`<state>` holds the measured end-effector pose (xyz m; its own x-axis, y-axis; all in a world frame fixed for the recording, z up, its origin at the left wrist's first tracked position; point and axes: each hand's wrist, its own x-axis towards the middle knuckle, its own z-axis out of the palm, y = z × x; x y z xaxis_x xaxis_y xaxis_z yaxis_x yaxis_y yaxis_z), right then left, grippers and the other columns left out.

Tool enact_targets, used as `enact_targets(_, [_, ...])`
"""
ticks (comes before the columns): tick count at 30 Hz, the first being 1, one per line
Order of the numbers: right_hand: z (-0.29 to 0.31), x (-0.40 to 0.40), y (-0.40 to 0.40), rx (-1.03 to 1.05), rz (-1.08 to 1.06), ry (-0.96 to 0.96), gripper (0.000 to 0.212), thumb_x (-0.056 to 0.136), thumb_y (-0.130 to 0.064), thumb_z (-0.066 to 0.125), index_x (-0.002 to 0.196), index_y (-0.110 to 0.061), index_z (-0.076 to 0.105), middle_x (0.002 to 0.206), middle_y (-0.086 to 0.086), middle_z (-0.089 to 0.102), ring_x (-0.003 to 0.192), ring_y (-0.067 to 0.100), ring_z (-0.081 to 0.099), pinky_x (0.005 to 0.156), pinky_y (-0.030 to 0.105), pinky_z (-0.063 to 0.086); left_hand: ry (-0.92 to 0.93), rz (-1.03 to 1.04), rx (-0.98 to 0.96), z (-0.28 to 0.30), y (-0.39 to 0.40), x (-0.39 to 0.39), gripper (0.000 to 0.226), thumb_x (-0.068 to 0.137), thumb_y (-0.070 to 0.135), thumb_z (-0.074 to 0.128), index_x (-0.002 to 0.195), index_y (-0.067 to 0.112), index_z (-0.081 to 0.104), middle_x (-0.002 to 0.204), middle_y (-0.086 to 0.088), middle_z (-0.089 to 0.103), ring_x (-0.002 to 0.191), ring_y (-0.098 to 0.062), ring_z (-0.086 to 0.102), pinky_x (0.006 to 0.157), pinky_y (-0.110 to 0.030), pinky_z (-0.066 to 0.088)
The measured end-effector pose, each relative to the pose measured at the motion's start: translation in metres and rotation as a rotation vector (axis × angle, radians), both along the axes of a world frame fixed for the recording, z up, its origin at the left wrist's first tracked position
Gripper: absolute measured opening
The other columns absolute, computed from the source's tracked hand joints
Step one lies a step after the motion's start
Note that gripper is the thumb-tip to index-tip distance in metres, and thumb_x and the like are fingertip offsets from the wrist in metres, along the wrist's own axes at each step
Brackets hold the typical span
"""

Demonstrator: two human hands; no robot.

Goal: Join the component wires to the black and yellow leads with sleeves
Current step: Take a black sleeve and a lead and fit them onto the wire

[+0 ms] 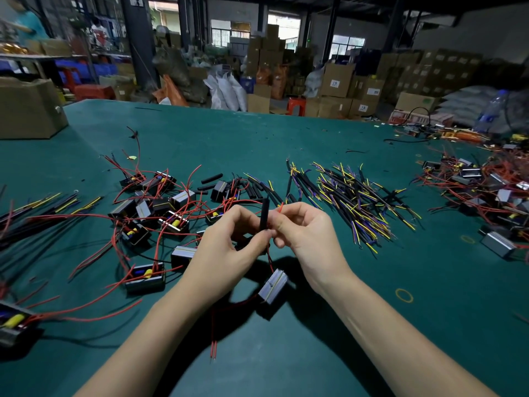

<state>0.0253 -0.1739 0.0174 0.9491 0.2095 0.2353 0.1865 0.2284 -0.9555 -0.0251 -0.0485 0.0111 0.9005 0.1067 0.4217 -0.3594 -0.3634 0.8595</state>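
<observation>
Black sleeve [264, 214], held upright above the green bench [286, 133] between both hands. The left hand [229, 245] pinches the sleeve's lower end with curled fingers; the right hand [306, 227], just right of the sleeve, pinches a red wire [281, 207] whose tip shows beside the sleeve's upper part. Below the sleeve a grey component [273, 285] hangs from red wire, close over the bench; two more of its red leads [213, 351] trail toward the viewer. Left of the sleeve lies a scatter of similar components with red wires [160, 207], some showing yellow parts. Behind the sleeve lie loose black sleeves [210, 177]. Right of the sleeve lies a heap of black and yellow leads [355, 207]; further right, another heap of components [486, 190]. Far left of the sleeve, more leads [43, 204] and a cardboard box [28, 108] on the bench. Beyond the bench's far edge stand stacked cartons [337, 81].
</observation>
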Motion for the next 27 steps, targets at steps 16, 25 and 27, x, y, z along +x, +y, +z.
enact_targets(16, [-0.0020, -0.0009, 0.0029, 0.194, 0.052, 0.326, 0.012, 0.089, -0.003, 0.060, 0.095, -0.006, 0.050, 0.073, 0.008, 0.066, 0.056, 0.010, 0.060, 0.056, 0.018, 0.049, -0.023, 0.022, 0.005, -0.0044, 0.0058, 0.0029, 0.022, 0.079, 0.001, 0.072, 0.097, 0.012, 0.066, 0.092, 0.005, 0.073, 0.086, -0.006, 0.069, 0.086, -0.022, 0.052])
enact_targets(25, [-0.0033, 0.0030, -0.0039, 0.238, 0.154, 0.541, 0.012, 0.085, 0.008, 0.058, 0.082, -0.003, 0.060, 0.065, 0.007, 0.064, 0.048, 0.009, 0.058, 0.045, 0.014, 0.044, -0.007, 0.084, 0.030, -0.0077, -0.0001, 0.0027, 0.009, 0.084, 0.009, 0.069, 0.091, 0.014, 0.068, 0.081, 0.007, 0.072, 0.079, -0.006, 0.067, 0.079, -0.022, 0.051])
enact_targets(27, [-0.0045, 0.0041, -0.0049, 0.177, 0.120, 0.474, 0.013, 0.084, 0.009, 0.060, 0.080, -0.003, 0.061, 0.068, 0.009, 0.064, 0.050, 0.008, 0.058, 0.048, 0.013, 0.045, -0.004, 0.114, 0.017, -0.0099, -0.0017, 0.0037, 0.006, 0.084, 0.012, 0.069, 0.090, 0.014, 0.069, 0.079, 0.007, 0.072, 0.076, -0.006, 0.067, 0.078, -0.024, 0.052])
